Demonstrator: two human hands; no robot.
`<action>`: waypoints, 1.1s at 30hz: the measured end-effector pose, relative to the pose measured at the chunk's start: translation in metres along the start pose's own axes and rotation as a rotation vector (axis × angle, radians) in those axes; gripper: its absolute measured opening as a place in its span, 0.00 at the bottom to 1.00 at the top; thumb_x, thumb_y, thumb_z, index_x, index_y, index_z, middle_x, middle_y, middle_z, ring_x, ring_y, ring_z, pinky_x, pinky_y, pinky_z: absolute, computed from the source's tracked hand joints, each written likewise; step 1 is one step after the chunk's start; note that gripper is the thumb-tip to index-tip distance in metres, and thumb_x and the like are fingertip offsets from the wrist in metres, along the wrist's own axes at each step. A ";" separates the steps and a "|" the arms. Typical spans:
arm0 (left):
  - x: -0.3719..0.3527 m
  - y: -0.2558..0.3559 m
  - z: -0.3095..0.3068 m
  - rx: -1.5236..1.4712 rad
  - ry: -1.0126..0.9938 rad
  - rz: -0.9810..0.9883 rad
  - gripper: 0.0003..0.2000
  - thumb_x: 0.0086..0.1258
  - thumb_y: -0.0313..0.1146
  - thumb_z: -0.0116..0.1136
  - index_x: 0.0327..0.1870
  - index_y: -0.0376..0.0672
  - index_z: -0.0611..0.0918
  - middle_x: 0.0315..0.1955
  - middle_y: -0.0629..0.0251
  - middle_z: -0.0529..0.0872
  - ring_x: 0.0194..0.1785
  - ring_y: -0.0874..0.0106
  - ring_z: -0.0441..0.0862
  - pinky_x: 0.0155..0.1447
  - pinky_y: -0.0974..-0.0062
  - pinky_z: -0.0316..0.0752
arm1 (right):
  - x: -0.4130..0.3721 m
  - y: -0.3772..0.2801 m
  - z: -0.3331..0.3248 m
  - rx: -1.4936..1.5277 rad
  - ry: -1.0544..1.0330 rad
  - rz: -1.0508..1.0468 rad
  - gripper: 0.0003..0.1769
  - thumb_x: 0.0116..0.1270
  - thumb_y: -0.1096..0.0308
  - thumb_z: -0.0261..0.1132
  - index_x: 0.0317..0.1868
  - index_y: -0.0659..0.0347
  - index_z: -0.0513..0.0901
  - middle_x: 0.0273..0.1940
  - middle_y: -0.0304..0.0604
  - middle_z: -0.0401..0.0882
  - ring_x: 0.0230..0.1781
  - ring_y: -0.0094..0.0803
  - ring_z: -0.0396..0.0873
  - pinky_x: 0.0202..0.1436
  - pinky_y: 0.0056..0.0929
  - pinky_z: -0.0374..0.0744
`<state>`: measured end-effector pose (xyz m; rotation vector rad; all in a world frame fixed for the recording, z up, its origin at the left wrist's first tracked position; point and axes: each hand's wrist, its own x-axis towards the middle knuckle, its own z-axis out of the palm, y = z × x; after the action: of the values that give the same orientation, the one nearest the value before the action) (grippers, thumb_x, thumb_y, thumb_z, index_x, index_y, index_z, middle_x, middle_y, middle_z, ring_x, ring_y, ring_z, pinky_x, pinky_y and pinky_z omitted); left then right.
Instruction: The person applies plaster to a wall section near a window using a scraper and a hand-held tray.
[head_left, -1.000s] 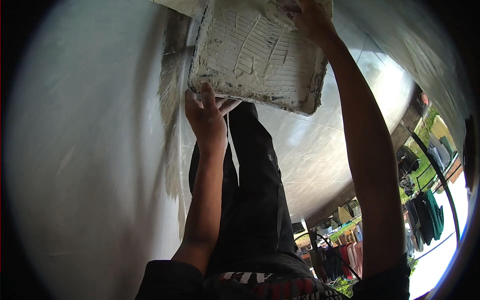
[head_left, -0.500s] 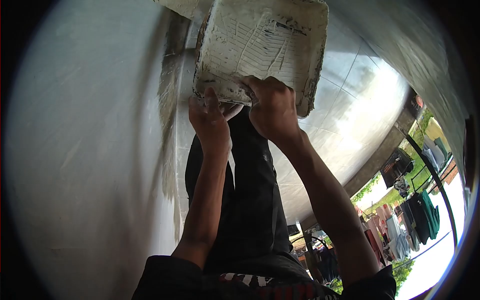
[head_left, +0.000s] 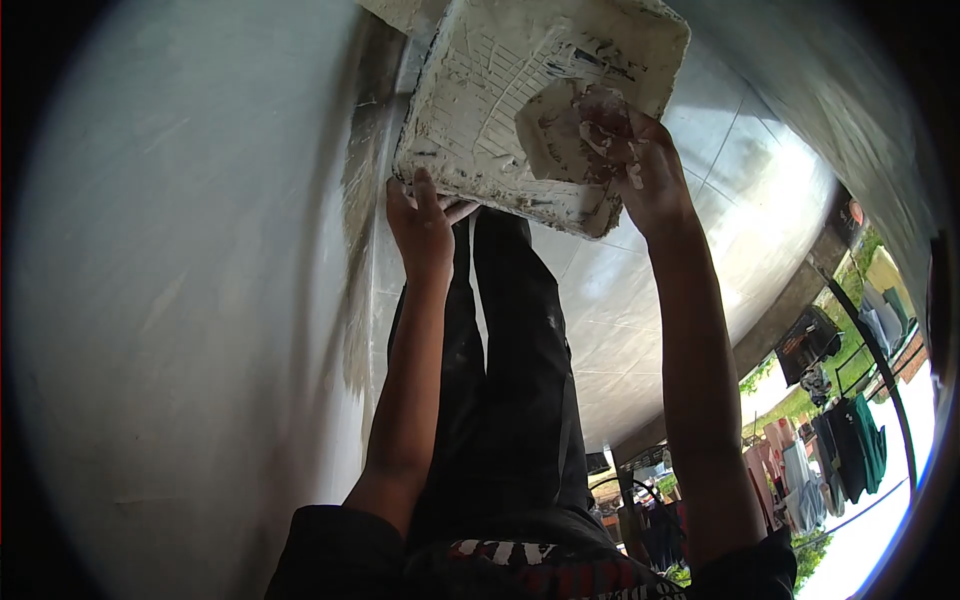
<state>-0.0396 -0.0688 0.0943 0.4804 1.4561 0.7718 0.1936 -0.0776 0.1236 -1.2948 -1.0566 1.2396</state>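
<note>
A paint tray (head_left: 500, 130), ribbed inside and caked with off-white paint or filler, is held out in front of me, tilted. My left hand (head_left: 420, 222) grips its near left corner, thumb over the rim and fingers beneath. Over the right part of the tray, my right hand (head_left: 640, 165) is closed on a flat, roughly rounded piece (head_left: 558, 135) smeared with the same off-white stuff. The exact kind of this piece does not show. White smears cover the fingers of my right hand.
A grey-white wall (head_left: 200, 280) rises close on my left, with a rough strip (head_left: 365, 200) along its foot. Smooth pale floor (head_left: 620, 310) spreads beyond my legs. Clothes (head_left: 845, 440) hang outdoors at the right.
My right hand has left the tray's near rim and moved up and right, now showing the flat smeared piece over the tray. The tray has shifted right and turned, its right side nearer.
</note>
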 end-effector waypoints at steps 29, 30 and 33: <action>-0.106 0.040 -0.022 0.560 0.039 0.382 0.29 0.75 0.32 0.56 0.73 0.31 0.63 0.72 0.37 0.69 0.78 0.50 0.65 0.76 0.61 0.64 | -0.139 -0.104 0.025 0.986 0.293 0.302 0.26 0.65 0.66 0.61 0.63 0.62 0.73 0.56 0.51 0.80 0.48 0.44 0.81 0.49 0.42 0.79; -0.123 0.040 -0.021 0.537 0.070 0.421 0.29 0.75 0.32 0.56 0.73 0.31 0.63 0.72 0.37 0.69 0.78 0.50 0.65 0.76 0.61 0.64 | -0.147 -0.100 0.027 0.984 0.212 0.285 0.18 0.69 0.61 0.62 0.56 0.59 0.76 0.55 0.49 0.81 0.46 0.46 0.83 0.48 0.45 0.80; -0.175 0.035 -0.024 0.501 0.111 0.460 0.27 0.75 0.33 0.56 0.71 0.33 0.65 0.69 0.30 0.71 0.74 0.42 0.68 0.75 0.56 0.66 | -0.163 -0.102 0.040 0.962 0.033 0.267 0.15 0.74 0.55 0.63 0.50 0.56 0.79 0.52 0.47 0.83 0.42 0.47 0.85 0.47 0.47 0.82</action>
<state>-0.0590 -0.1743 0.2386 1.2011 1.6691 0.7950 0.1447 -0.2242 0.2443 -0.6906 -0.1619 1.6224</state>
